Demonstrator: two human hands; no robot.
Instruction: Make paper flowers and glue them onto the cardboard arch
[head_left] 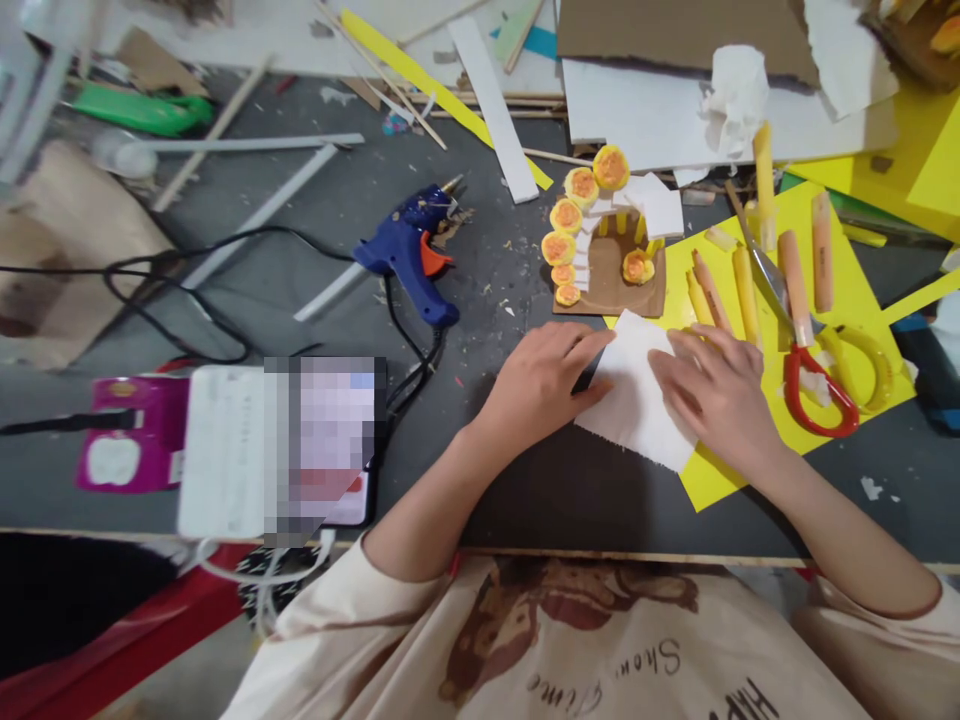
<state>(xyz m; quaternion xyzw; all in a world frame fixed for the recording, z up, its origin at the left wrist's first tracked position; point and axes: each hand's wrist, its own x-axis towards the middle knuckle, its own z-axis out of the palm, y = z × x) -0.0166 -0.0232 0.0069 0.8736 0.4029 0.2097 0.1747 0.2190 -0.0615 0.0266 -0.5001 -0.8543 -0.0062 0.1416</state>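
Shirt (pixel 720 620): cream, positioned behind the fingers (pixel 592 346). Front: brown printed figure (pixel 555 615); farther behind the fingers, dark lettering (pixel 651 656) including "Show Time". Sleeves (pixel 352 620): cream, loose, hems well behind the fingers.

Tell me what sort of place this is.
Probably a craft workbench: a blue glue gun lies on the dark tabletop, scissors rest on a yellow sheet, and a small cardboard model decorated with yellow-and-orange discs sits nearby.
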